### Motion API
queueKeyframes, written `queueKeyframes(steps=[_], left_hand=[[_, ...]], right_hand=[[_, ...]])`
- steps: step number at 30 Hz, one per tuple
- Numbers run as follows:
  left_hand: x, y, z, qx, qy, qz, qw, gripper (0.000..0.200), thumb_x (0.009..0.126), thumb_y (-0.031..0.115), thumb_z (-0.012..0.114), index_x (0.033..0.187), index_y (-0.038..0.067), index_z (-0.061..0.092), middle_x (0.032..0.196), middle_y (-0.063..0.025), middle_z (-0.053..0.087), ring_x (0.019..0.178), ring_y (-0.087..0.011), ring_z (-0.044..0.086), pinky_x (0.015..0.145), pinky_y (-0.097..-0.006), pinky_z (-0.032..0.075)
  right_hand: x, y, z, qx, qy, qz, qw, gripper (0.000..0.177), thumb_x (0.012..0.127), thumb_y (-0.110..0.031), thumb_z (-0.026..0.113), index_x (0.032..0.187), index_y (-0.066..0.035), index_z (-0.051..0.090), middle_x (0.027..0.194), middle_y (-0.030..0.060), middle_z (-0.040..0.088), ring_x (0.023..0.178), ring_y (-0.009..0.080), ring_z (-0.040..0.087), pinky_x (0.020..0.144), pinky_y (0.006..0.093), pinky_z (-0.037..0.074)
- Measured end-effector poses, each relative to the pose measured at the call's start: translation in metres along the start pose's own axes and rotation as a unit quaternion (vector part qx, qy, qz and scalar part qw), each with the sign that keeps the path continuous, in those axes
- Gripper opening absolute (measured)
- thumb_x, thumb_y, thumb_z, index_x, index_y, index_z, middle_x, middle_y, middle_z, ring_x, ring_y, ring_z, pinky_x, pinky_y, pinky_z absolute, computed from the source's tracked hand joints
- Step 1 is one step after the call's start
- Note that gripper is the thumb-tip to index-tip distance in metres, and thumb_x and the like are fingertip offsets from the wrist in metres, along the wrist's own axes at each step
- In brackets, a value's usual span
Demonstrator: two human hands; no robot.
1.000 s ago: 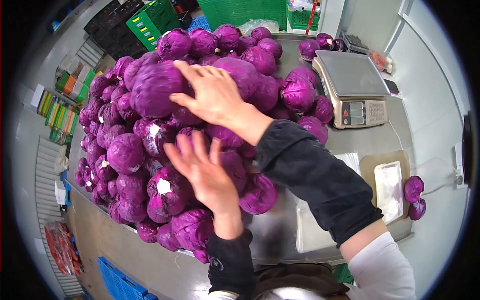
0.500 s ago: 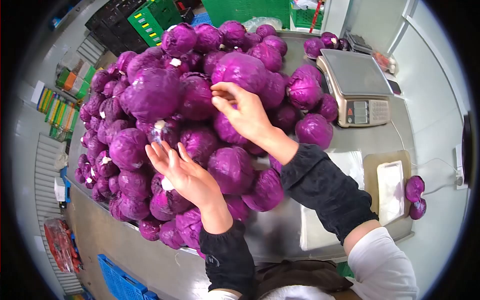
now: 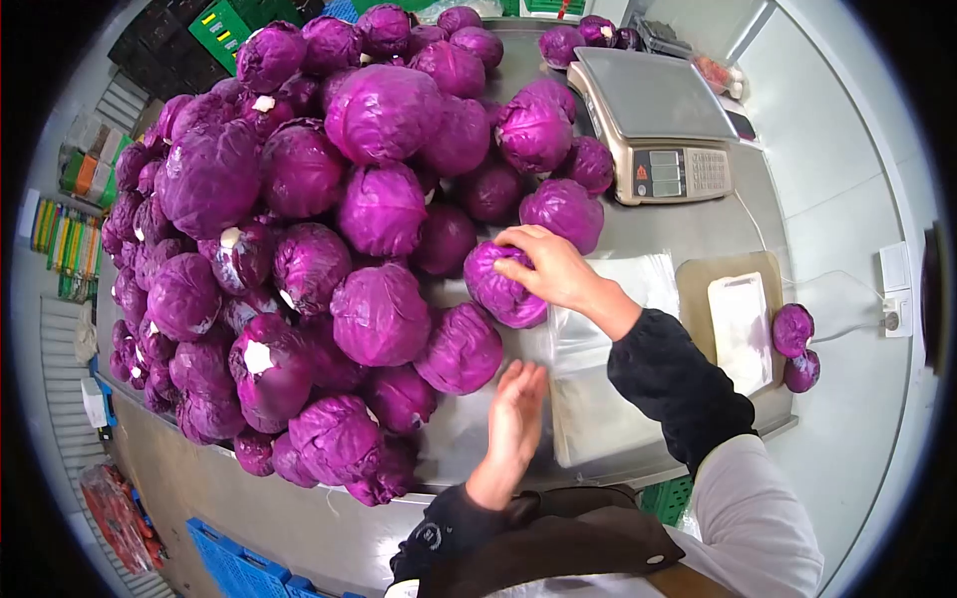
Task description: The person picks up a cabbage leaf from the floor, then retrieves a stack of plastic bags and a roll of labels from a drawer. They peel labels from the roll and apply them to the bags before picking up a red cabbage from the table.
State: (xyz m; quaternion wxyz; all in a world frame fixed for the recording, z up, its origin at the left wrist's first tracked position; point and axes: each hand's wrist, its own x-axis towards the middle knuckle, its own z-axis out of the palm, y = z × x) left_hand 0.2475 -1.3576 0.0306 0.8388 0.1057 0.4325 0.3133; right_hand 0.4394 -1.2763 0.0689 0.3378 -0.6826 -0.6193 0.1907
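My right hand (image 3: 558, 267) is curled over the upper right side of a small red cabbage (image 3: 496, 297), which sits at the near right edge of the heap. Lower down, my left hand (image 3: 515, 419) is held on edge above the metal table with its fingers stretched out and nothing in it. Another red cabbage (image 3: 459, 349) lies just up and left of the left hand, apart from it. To the right of the gripped cabbage lies a stack of clear plastic bags (image 3: 603, 399), partly beneath my right forearm.
A large heap of red cabbages (image 3: 289, 264) covers the table's left side. A weighing scale (image 3: 658, 110) stands at the back right. Nearer are a tan board (image 3: 698, 267) with a white tray (image 3: 740, 329), and two small cabbages (image 3: 795, 334) by the wall. A blue crate (image 3: 234, 563) is on the floor.
Both hands have moved right and toward me, away from the middle of the heap. My right hand has taken hold of a small cabbage at the edge. The view has shifted to the right.
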Motion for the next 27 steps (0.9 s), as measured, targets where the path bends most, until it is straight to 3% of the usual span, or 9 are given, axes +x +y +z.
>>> queueKeyframes(steps=[4,6,11,14,19,21,24,26,27], left_hand=[[0.048,-0.013,0.002,-0.126,-0.071,-0.030,0.989,0.019,0.086,0.021,0.057,0.098,0.007,0.055,0.105,-0.0069,0.057,0.105,-0.0244,0.053,0.096,-0.0373,0.038],[0.065,-0.011,0.004,-0.273,-0.205,-0.054,0.938,0.025,0.087,0.032,0.055,0.099,0.009,0.056,0.107,-0.0070,0.057,0.106,-0.0244,0.051,0.095,-0.0396,0.038],[0.053,-0.012,0.019,-0.263,-0.129,-0.039,0.955,0.050,0.083,0.050,0.055,0.117,0.014,0.052,0.132,-0.0089,0.043,0.124,-0.0256,0.038,0.105,-0.0429,0.027],[0.061,-0.036,-0.001,-0.293,-0.147,-0.022,0.945,0.043,0.088,0.045,0.050,0.118,0.014,0.052,0.129,-0.0048,0.047,0.123,-0.0229,0.041,0.107,-0.0420,0.027],[0.009,0.022,0.071,-0.196,-0.190,0.076,0.959,0.080,0.078,0.061,0.055,0.140,0.020,0.025,0.140,-0.0030,0.034,0.130,-0.0232,0.031,0.109,-0.0416,0.024],[0.012,0.049,0.075,-0.119,-0.242,0.148,0.951,0.081,0.079,0.061,0.053,0.141,0.017,0.023,0.140,-0.0035,0.034,0.130,-0.0236,0.031,0.109,-0.0420,0.023],[0.016,0.111,0.107,-0.022,-0.202,0.267,0.942,0.079,0.082,0.064,0.044,0.140,0.014,0.026,0.140,-0.0071,0.034,0.132,-0.0247,0.028,0.109,-0.0398,0.021],[0.025,0.150,0.123,-0.096,-0.269,0.343,0.895,0.075,0.083,0.062,0.046,0.141,0.018,0.027,0.140,-0.0091,0.035,0.133,-0.0236,0.026,0.111,-0.0364,0.016],[0.025,0.154,0.122,-0.096,-0.270,0.347,0.893,0.075,0.083,0.062,0.046,0.141,0.018,0.027,0.140,-0.0091,0.035,0.133,-0.0236,0.026,0.111,-0.0364,0.016]], right_hand=[[-0.003,0.006,0.021,-0.054,0.003,-0.005,0.999,0.057,0.073,-0.038,0.068,0.116,-0.005,0.052,0.118,0.0181,0.052,0.110,0.0360,0.048,0.094,0.0421,0.040],[-0.008,-0.003,0.015,-0.044,-0.026,0.003,0.999,0.062,0.069,-0.037,0.070,0.117,-0.005,0.050,0.120,0.0190,0.050,0.110,0.0370,0.047,0.095,0.0432,0.039],[-0.046,-0.011,0.006,-0.008,0.039,-0.029,0.999,0.063,0.062,-0.028,0.074,0.117,-0.007,0.050,0.124,0.0164,0.046,0.120,0.0378,0.038,0.102,0.0448,0.033],[-0.054,-0.034,-0.008,-0.039,0.060,-0.084,0.994,0.063,0.060,-0.027,0.075,0.116,-0.009,0.051,0.123,0.0133,0.047,0.120,0.0359,0.039,0.102,0.0447,0.034],[-0.037,-0.092,-0.055,-0.099,0.045,-0.209,0.972,0.069,0.060,-0.033,0.075,0.121,-0.011,0.050,0.129,0.0123,0.044,0.124,0.0334,0.036,0.104,0.0464,0.030],[-0.026,-0.103,-0.070,-0.060,0.191,-0.137,0.970,0.082,0.057,-0.036,0.078,0.127,-0.009,0.045,0.133,0.0167,0.038,0.125,0.0348,0.035,0.104,0.0468,0.028],[0.018,-0.089,-0.057,0.167,0.165,-0.096,0.967,0.110,0.057,-0.041,0.082,0.139,-0.002,0.021,0.139,0.0190,0.029,0.128,0.0356,0.031,0.107,0.0426,0.025],[0.059,-0.098,-0.053,0.427,0.134,-0.058,0.892,0.104,0.063,-0.041,0.079,0.139,-0.002,0.021,0.144,0.0175,0.019,0.128,0.0351,0.031,0.108,0.0429,0.022],[0.062,-0.100,-0.052,0.428,0.132,-0.062,0.892,0.104,0.063,-0.041,0.079,0.139,-0.002,0.021,0.144,0.0175,0.019,0.128,0.0351,0.031,0.108,0.0429,0.022]])
